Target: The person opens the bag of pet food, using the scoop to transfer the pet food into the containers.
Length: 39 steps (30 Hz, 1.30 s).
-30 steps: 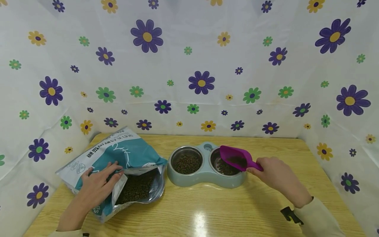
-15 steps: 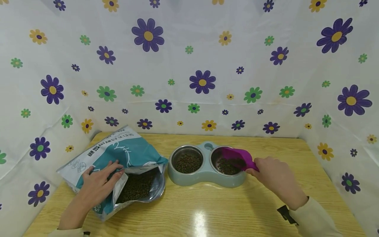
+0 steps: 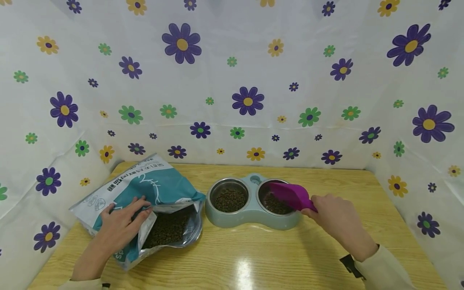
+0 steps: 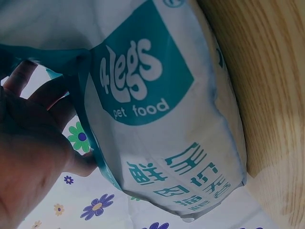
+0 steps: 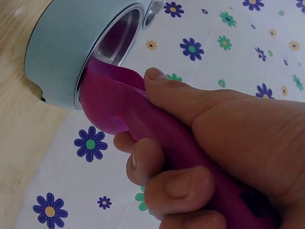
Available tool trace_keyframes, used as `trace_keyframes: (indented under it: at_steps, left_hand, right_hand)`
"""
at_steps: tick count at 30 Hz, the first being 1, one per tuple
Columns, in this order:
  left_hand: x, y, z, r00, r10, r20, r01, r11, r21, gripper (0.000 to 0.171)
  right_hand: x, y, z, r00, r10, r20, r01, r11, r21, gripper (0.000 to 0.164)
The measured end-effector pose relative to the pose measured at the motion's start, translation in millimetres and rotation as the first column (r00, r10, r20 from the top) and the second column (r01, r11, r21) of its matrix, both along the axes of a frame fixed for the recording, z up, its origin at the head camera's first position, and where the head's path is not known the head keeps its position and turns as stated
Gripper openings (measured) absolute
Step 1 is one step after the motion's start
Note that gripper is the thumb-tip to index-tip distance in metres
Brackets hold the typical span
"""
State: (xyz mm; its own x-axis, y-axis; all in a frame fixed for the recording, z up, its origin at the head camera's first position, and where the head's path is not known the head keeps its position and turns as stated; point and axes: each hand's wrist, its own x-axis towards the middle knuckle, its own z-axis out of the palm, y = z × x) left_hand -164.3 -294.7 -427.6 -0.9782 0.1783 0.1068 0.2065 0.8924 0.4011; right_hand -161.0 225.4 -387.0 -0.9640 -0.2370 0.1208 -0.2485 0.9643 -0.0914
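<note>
My right hand [image 3: 338, 217] grips the handle of a magenta scoop [image 3: 290, 195], fingers curled round it. The scoop's blade is tilted over the right steel bowl [image 3: 262, 201], hiding part of the kibble inside. In the right wrist view, the scoop [image 5: 109, 95] overlaps the bowl's rim, and my thumb lies along its top. On the left, a teal and white pet food bag [image 3: 163, 181] lies on its side, mouth open, brown kibble [image 3: 168, 229] inside. My left hand [image 3: 121, 225] rests on it near the mouth, fingers spread. The left wrist view shows those fingers at the bag's edge.
The right bowl sits in a pale blue-green double stand [image 3: 250, 215] on a wooden table [image 3: 224, 257]. Brown kibble also lies in the left steel bowl [image 3: 217, 185]. A flowered cloth [image 3: 217, 80] hangs behind the table and along both sides.
The scoop first showed kibble in it, then dipped into the right bowl and turned; its blade now shows no kibble. My left hand and the bag have stayed in place.
</note>
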Motion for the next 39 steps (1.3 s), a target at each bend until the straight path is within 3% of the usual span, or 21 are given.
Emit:
trace_keyframes:
  at_steps: [7,12,17,21,24,27,30,34,39]
  left_hand:
    - [0.2,1,0.0,1.000,0.000,-0.004,0.000,1.000,-0.005,0.042]
    - [0.0,0,0.4,1.000,0.004,-0.004,-0.004,1.000,-0.007,0.042]
    - [0.6,0,0.5,1.000,0.002,-0.004,-0.002,1.000,0.000,0.042]
    - [0.5,0,0.2,1.000,0.002,-0.010,-0.002,1.000,0.002,0.041]
    - [0.1,1,0.1,1.000,0.003,-0.012,-0.003,1.000,0.001,0.041]
    - [0.0,0,-0.2,1.000,0.004,-0.012,-0.004,1.000,0.002,0.041]
    - [0.1,0,-0.2,1.000,0.005,-0.011,-0.005,1.000,0.001,0.042]
    - [0.6,1,0.4,1.000,0.004,-0.010,-0.004,1.000,0.000,0.042]
    - [1.2,1,0.6,1.000,0.007,-0.015,-0.007,1.000,-0.006,0.041]
  right_hand:
    - [6.7,5,-1.8,0.997,-0.009,-0.081,0.012,0.999,0.033,0.045]
    - [6.9,13,-5.6,0.994,-0.012,-0.104,0.012,1.000,0.003,0.043]
    - [7.5,20,-8.6,0.999,-0.009,-0.052,0.004,0.997,-0.083,0.038]
    - [8.5,21,-7.8,0.996,-0.002,0.091,0.021,0.976,-0.217,0.034]
    - [8.6,18,-8.8,0.970,0.036,0.239,0.052,0.934,-0.353,0.035]
    - [9.2,12,-12.5,0.922,0.107,0.372,0.091,0.874,-0.477,0.038]
    - [9.9,3,-18.1,0.869,0.201,0.453,0.104,0.820,-0.563,0.040]
    - [11.2,-13,-25.8,0.815,0.324,0.480,0.068,0.770,-0.634,0.043]
    - [14.7,-38,-32.7,0.787,0.415,0.456,-0.001,0.740,-0.673,0.041]
